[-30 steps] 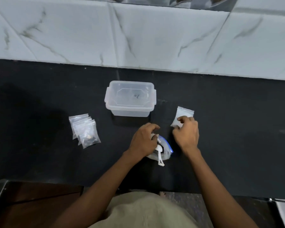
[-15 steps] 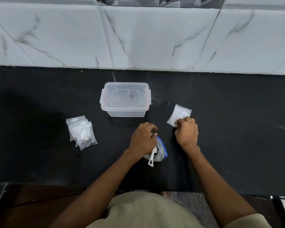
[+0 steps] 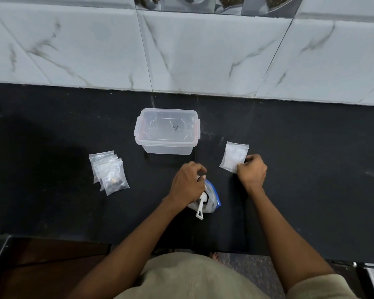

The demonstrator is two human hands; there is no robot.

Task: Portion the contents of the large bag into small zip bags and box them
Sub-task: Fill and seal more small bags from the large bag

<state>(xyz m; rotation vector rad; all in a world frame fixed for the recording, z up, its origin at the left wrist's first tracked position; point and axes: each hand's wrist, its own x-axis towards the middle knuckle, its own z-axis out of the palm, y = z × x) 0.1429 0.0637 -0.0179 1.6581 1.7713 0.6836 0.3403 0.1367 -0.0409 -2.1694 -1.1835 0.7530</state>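
The big bag (image 3: 211, 198) lay on the black counter (image 3: 52, 137) close to the person, its blue zip edge turned toward three o'clock and a white scoop (image 3: 200, 207) poking out of its mouth toward six. The left hand (image 3: 187, 185) sat curled over the bag's top, fingers bent around it, probably to hold the mouth steady for scooping. At about two o'clock from it, the right hand (image 3: 252, 171) pinched the near corner of the empty zip bags (image 3: 234, 156), a flat white stack, likely peeling one off to fill next. The clear box (image 3: 166, 130) stood at twelve o'clock with its lid on (so nothing boxed just yet). Well apart at nine o'clock, the filled bags (image 3: 109, 172) lay overlapped in a small pile, seemingly parked there until boxing.
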